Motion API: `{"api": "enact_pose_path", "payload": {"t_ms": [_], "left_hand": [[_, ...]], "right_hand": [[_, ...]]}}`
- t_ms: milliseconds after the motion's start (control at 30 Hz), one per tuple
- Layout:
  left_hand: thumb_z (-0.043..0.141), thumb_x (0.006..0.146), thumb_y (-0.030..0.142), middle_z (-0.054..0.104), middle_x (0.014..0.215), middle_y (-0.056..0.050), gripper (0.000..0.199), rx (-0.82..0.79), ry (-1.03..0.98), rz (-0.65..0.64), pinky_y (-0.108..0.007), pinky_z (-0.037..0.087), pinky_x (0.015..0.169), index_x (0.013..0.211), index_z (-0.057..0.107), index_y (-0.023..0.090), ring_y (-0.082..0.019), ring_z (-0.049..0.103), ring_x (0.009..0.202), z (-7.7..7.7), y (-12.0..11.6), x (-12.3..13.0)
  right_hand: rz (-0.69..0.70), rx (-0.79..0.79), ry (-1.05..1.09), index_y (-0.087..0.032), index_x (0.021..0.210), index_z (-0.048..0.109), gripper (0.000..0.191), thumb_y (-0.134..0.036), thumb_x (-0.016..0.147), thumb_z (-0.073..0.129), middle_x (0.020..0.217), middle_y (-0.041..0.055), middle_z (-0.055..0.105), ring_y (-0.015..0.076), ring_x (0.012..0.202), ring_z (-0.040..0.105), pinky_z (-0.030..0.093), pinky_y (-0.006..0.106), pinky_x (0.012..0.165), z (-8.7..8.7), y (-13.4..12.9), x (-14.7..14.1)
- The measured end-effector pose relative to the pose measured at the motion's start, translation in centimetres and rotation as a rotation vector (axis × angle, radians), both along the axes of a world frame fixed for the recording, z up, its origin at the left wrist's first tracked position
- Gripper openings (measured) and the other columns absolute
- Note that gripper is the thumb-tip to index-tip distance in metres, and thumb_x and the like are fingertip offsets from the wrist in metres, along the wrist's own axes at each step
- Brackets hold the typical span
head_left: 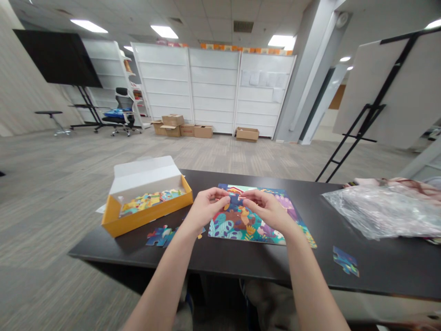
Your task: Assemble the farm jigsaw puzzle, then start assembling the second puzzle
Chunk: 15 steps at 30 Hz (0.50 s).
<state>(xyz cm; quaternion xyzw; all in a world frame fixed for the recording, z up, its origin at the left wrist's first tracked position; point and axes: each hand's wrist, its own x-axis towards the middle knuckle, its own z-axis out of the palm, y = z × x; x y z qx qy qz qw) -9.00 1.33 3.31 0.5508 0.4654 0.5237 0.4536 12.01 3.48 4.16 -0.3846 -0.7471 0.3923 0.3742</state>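
Observation:
Both of my hands are raised over a colourful jigsaw board [241,223], which carries animals and plants. Between my fingertips is a small dark blue puzzle piece [236,199] with a bit of red and white. My left hand [206,207] pinches it from the left, thumb and fingers together. From the other side, my right hand [267,208] grips it between thumb and fingers. The piece is partly hidden by the fingers and blends with the board behind. Loose puzzle pieces [160,235] lie beside my left forearm.
A yellow box [155,216] with its white lid up stands at the left, holding several puzzle pieces. One loose blue piece [346,260] lies at the right of the black table [248,262]. Clear plastic packaging [382,209] is heaped at the far right.

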Motion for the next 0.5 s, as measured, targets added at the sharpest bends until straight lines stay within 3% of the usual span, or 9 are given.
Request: {"api": "enact_pose_path", "payload": {"t_ms": [100,233,367,433,500], "left_hand": [[0.077,0.074,0.044,0.074,0.083,-0.006,0.036,0.007,0.041,-0.085,-0.029,0.056,0.067,0.091,0.071,0.013,-0.017,0.069,0.072,0.1,-0.3,0.7],[0.077,0.075,0.041,0.075,0.085,-0.007,0.035,0.008,0.019,-0.114,-0.030,0.057,0.068,0.094,0.071,0.013,-0.019,0.071,0.074,-0.1,-0.3,1.4],[0.074,0.079,0.034,0.076,0.094,-0.009,0.027,0.040,0.083,-0.077,-0.031,0.059,0.073,0.097,0.069,0.014,-0.021,0.073,0.082,-0.4,0.0,1.4],[0.069,0.082,0.027,0.076,0.097,-0.008,0.017,0.075,0.258,0.007,-0.031,0.058,0.078,0.096,0.069,0.016,-0.021,0.073,0.086,-0.6,0.1,1.0],[0.063,0.086,0.022,0.076,0.100,-0.006,0.014,0.082,0.557,0.127,-0.031,0.056,0.083,0.098,0.069,0.019,-0.020,0.072,0.093,-0.7,0.2,0.7]], "right_hand": [[0.046,-0.026,0.002,-0.020,0.118,0.066,0.036,-0.039,0.087,0.065,0.092,0.0045,0.074,0.0176,0.078,0.069,0.055,0.029,0.067,-0.3,0.0,-0.1],[0.048,-0.032,-0.029,-0.020,0.106,0.069,0.029,-0.039,0.086,0.064,0.081,0.0023,0.072,0.0166,0.069,0.066,0.053,0.029,0.062,-0.6,0.5,0.5],[-0.168,0.033,0.031,-0.018,0.097,0.066,0.028,-0.042,0.082,0.067,0.074,0.0024,0.071,0.0169,0.065,0.064,0.050,0.029,0.062,-1.4,2.0,2.2],[-0.310,0.056,0.055,-0.018,0.096,0.065,0.030,-0.043,0.080,0.068,0.071,0.0026,0.070,0.0174,0.064,0.064,0.049,0.030,0.060,-1.9,2.7,3.4],[-0.418,0.056,0.058,-0.018,0.095,0.064,0.031,-0.044,0.077,0.068,0.071,0.0036,0.070,0.0182,0.063,0.064,0.048,0.029,0.058,-2.4,3.3,4.6]]}}
